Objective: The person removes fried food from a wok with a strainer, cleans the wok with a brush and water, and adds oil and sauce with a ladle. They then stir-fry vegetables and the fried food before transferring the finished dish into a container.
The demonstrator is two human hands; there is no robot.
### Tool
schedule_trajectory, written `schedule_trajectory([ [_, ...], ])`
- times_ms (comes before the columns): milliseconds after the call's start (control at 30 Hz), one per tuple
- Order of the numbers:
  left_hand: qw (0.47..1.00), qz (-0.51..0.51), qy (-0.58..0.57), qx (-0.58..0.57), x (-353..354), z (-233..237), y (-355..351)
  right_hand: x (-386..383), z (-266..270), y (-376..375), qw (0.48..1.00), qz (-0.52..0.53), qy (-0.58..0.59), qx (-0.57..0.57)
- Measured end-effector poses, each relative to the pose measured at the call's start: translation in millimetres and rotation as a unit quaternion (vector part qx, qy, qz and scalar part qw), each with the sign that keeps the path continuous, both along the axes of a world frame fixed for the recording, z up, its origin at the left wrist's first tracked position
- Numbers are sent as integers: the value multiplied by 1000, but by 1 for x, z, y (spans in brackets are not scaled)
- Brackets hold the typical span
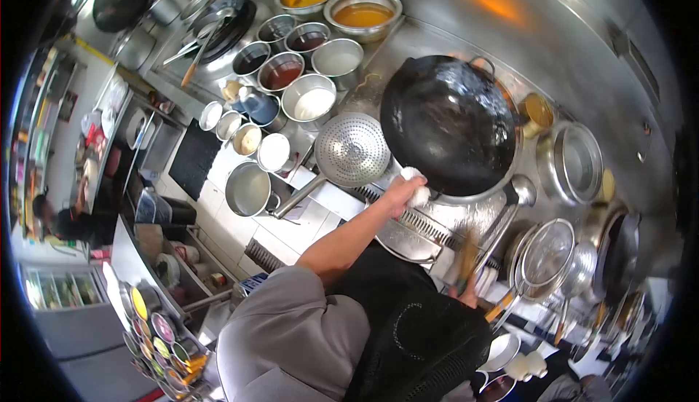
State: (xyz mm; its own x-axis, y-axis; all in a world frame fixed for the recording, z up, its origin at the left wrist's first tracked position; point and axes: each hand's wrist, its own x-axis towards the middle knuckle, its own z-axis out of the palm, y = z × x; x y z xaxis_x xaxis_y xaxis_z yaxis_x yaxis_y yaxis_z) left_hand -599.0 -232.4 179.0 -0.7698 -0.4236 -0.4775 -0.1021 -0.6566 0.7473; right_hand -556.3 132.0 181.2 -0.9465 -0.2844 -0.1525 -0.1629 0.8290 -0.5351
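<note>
The wok (451, 125) stands on the desk (424, 40), with the strainer (353, 149) just left of it. The handled pot (234, 198) is left and nearer. Open containers (345, 80) cluster far left of the wok, and two bowls (368, 35) sit behind them. Nested basins (581, 163) lie right of the wok; the ladle (523, 190) lies near right, and the sieve (547, 253) nearer still.

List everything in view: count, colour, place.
Wok: 1, black, on stove
Perforated strainer: 1, silver, left of wok
Mesh strainer: 1, silver, right side
Ladle: 1, silver, right of wok
Orange-liquid bowls: 2, silver, top
Open pots: several, silver, upper left of wok
Mat: 1, black, left side
Cloth: 1, white, at wok rim
Brush-like tool: 1, tan, below wok, blurred
Co-worker: 1, dark clothes, far left
Left hand: 1, bare, grip on cloth
Right hand: 1, bare, at tool
</note>
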Motion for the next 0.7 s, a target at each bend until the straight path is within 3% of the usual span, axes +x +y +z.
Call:
schedule_trajectory([
  [33,997,-31,-33,62,3,17,-1,2,-11,10,990,-13,-136,20],
  [100,989,-56,-61,124,3,24,-2,-2,14,1,998,-15,-61,-2],
  [167,994,-92,-65,1,-3,3,-1,6,28,-12,999,-25,10,-29],
  [233,989,-101,-93,-56,-5,-15,4,10,31,-16,996,-61,-55,32],
  [267,985,-97,-78,-120,-1,-17,6,5,-17,11,992,2,-56,112],
  [300,976,-93,-64,-184,5,-5,7,1,-25,19,992,8,-51,112],
  [367,960,-80,-46,-264,23,-3,13,-16,-21,15,993,-17,-71,-92],
  [433,916,-65,-51,-392,43,-19,15,-32,28,-13,965,-69,-64,-243],
  [467,892,-60,-39,-447,52,-29,20,-50,41,-27,970,-9,74,-230],
  [500,886,-117,-114,-434,64,-3,21,-62,78,-55,957,-44,23,-287],
  [533,870,-104,-91,-474,72,-5,25,-75,116,-82,935,-84,-25,-344],
  [600,853,-79,-69,-511,83,-3,33,-107,131,-122,919,-68,-32,-388],
  [633,843,-112,-75,-521,85,5,34,-115,138,-138,910,-62,-60,-407],
  [667,831,-144,-81,-531,85,9,36,-118,118,-151,940,67,89,-323],
  [700,819,-111,-48,-561,76,-12,44,-115,96,-165,926,192,235,-227],
])
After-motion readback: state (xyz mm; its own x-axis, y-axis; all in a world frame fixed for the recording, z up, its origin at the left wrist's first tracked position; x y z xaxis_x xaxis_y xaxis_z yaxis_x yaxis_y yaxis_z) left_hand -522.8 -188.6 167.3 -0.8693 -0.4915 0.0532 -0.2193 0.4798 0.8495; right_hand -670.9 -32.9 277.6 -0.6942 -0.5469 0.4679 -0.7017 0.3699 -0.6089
